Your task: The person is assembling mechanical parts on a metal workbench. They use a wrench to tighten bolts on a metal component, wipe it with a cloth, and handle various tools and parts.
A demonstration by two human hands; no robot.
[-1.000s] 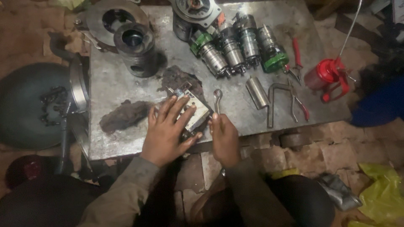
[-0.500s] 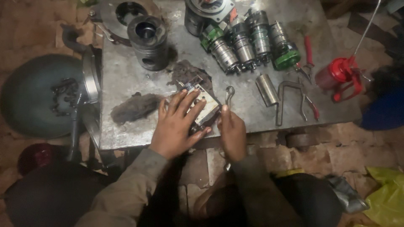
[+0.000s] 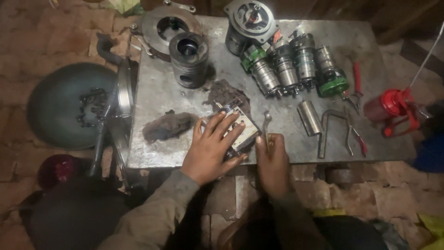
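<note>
At the front edge of the grey metal tabletop [image 3: 157, 97], the left hand [image 3: 210, 148] is pressing flat, fingers spread, on a small rectangular metal block [image 3: 243, 127] while the right hand [image 3: 273, 159] is closing its grip around a slim steel wrench [image 3: 267, 121], apparently loosening a fitting that next needs steady turning.

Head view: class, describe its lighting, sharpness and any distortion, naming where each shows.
Head view: dim, warm light; the metal table shines dully at the middle, and the floor and corners fall into shadow. Left hand, right hand and wrench look soft and grainy. The table's edges splay outward toward the top, a wide-lens effect.
</note>
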